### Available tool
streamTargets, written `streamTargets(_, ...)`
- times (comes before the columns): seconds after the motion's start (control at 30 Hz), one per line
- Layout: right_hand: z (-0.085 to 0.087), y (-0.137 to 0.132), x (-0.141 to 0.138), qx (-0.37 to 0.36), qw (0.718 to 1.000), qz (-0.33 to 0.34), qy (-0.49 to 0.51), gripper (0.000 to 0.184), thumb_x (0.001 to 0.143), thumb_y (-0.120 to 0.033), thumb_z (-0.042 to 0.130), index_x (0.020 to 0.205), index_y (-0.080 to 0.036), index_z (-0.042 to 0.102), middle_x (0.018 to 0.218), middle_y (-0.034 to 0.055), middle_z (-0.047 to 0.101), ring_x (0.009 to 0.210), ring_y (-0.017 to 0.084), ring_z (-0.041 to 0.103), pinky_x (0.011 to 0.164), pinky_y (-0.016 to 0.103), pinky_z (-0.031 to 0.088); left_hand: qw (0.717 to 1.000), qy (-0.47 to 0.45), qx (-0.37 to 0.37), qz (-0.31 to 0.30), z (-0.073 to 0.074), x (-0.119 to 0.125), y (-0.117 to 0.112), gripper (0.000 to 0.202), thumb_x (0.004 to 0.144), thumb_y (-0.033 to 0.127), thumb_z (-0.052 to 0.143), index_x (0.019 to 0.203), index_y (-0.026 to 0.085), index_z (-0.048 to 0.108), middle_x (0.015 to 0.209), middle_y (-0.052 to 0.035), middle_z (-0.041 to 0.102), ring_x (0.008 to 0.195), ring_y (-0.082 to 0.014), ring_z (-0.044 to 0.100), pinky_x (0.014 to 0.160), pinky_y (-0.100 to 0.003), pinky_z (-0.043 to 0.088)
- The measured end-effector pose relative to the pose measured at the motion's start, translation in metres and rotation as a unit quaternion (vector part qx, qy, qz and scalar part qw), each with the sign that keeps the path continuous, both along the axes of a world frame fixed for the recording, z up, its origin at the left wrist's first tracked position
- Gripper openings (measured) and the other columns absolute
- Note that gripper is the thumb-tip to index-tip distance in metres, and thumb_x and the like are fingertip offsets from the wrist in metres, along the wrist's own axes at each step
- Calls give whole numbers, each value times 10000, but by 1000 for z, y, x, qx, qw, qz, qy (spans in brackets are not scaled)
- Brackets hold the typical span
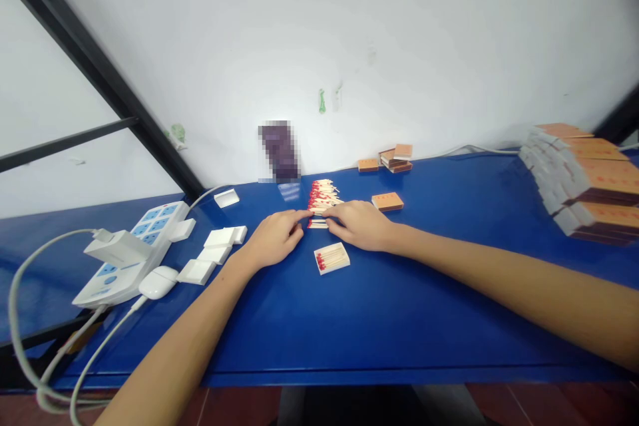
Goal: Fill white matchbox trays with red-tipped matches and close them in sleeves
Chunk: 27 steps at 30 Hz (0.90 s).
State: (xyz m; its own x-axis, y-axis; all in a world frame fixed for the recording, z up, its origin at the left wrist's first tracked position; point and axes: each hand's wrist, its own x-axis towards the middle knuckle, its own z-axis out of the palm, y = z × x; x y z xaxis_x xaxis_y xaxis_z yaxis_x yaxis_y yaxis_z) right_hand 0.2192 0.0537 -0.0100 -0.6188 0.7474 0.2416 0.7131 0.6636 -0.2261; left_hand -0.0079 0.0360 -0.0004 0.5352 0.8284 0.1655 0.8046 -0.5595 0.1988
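Note:
A pile of red-tipped matches (323, 192) lies on the blue table, with a few matches set apart at its near edge. From the left, my left hand (277, 234) reaches in, its index fingertip at the match heads and its thumb lower and apart. On the other side, my right hand (360, 225) rests its fingertips at the plain ends of the near matches, index finger and thumb spread. Neither hand visibly lifts a match. Just in front of my hands sits an open matchbox tray (332, 258) holding several matches, heads to the left.
White empty trays (214, 249) and a power strip (144, 239) with plugs and cables stand at left. An orange matchbox sleeve (387, 202) lies beyond my right hand. More boxes (397, 156) sit by the wall. Stacked matchboxes (594, 180) stand at right.

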Motion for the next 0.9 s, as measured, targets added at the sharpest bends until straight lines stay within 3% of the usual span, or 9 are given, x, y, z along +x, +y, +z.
streamTargets(0.43,-2,1,0,12,1000,0,4,378,940,-285,416,1238,-245,644,1049,54,735,889,206,664,694,280,400,1000,5,-4,6,-1,1,1,455,914,196,411,1353,230,526,1116,-64,689,959,-229,645,831,-343,482)
streamTargets(0.73,-2,1,0,9,1000,-5,-2,375,943,-288,417,1232,-225,647,1092,61,727,919,212,669,724,283,414,1000,0,-6,7,1,0,-1,401,891,189,442,1268,194,580,933,-52,702,836,-201,648,709,-286,462)
streamTargets(0.9,0,0,-1,7,1000,-6,-4,389,946,-293,418,1276,-243,618,1127,59,717,956,216,664,754,288,429,1000,-21,-4,-14,2,1,-1,361,875,163,449,1185,190,633,960,-49,703,833,-186,641,712,-273,461)
